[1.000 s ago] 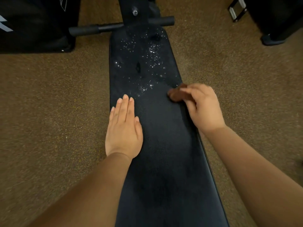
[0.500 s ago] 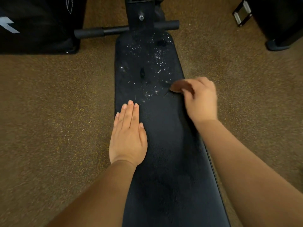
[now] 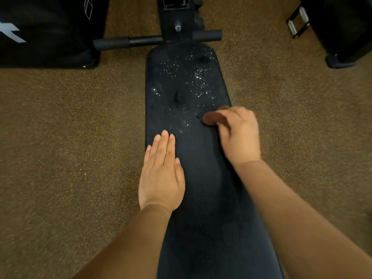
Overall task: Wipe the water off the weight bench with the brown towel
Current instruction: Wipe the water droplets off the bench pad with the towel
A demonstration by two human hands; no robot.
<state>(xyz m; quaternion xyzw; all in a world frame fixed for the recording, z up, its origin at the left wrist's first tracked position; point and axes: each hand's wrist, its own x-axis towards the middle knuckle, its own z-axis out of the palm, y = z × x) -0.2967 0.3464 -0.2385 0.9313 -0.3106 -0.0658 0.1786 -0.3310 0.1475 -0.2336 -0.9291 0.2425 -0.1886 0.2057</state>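
Weight bench (image 3: pixel 203 198) running lengthwise up centre of frame, black padded top, narrow rounded far end. All places below given relative to bench.

Water (image 3: pixel 193 83) scattered as bright droplets over far third of pad, thickest towards far right, thinning towards mid-length; a few dark wet-looking patches among them. Near half of pad looks dry, tho hard to tell w/ dark surface.

Left hand (image 3: pixel 161 176) flat on left edge of pad approx mid-length, palm down, fingers (image 3: pixel 164 146) straight and pressed together, thumb alongside; holding nothing. Fingertips just short of nearest droplets.

Right hand (image 3: pixel 239 133) on right side of pad, a bit further up than left hand, fingers curled down round brown towel (image 3: pixel 212 118). Towel bunched small, only a rounded brown wad showing past fingers on inner side, touching pad at near-right fringe of wet area. Rest of towel hidden under hand. Right hand slightly blurred.

Past far end of bench: black upright post w/ bolt (image 3: pixel 178 28), crossbar w/ foam rollers (image 3: pixel 112 42) sticking out both sides. Black bag (image 3: pixel 44 37) w/ white markings on floor beyond far left. Black equipment w/ metal handle (image 3: pixel 298 22) beyond far right. Brown speckled carpet (image 3: pixel 70 127) on both sides.
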